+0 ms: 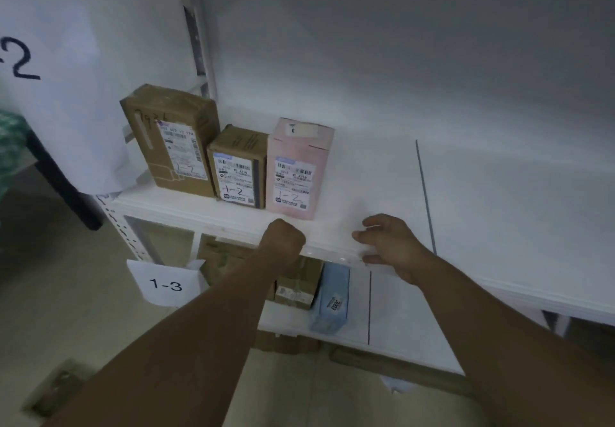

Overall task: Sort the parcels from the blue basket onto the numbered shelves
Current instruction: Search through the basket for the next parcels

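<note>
Three parcels stand upright in a row at the left end of the white shelf: a tall brown box, a smaller brown box and a pink box, each hand-marked 1-2. My left hand is a closed fist at the shelf's front edge, just below the pink box, holding nothing. My right hand hovers to the right of it over the edge with fingers spread and empty. The blue basket is not in view.
The lower shelf carries a 1-3 paper tag, brown boxes and a blue parcel. A large paper sign with a 2 hangs at the left post. Thin dark lines divide both shelves. Cardboard lies on the floor below.
</note>
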